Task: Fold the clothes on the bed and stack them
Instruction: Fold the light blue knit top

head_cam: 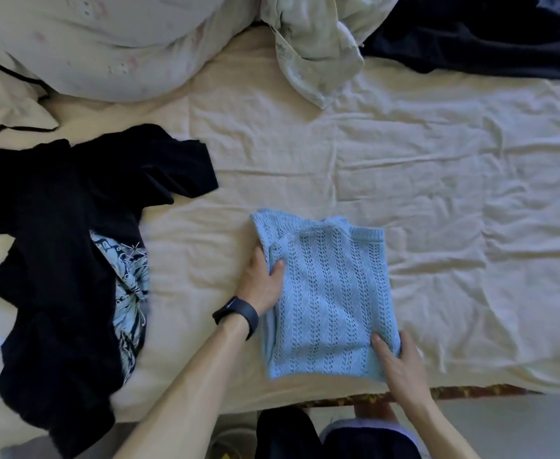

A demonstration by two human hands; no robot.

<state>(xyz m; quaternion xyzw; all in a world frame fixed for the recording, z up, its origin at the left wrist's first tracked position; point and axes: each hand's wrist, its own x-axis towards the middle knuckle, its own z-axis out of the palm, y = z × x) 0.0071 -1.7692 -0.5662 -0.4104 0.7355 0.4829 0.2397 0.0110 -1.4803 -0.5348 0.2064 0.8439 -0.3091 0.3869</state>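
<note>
A light blue open-knit sweater [328, 293] lies folded into a rectangle near the front edge of the bed. My left hand [262, 279] grips its left edge, thumb on top and fingers tucked under the fabric. My right hand [399, 362] pinches its near right corner, thumb on top. A crumpled black garment [63, 226] lies unfolded at the left, partly covering a blue and white patterned piece [129, 293].
The cream bedsheet [437, 193] stretches wrinkled to the right of the sweater. A pale duvet [106, 44] and a bunched pale cloth [315, 44] lie at the back, and dark clothes [487, 34] at the back right. The bed's front edge [471, 390] runs just below my right hand.
</note>
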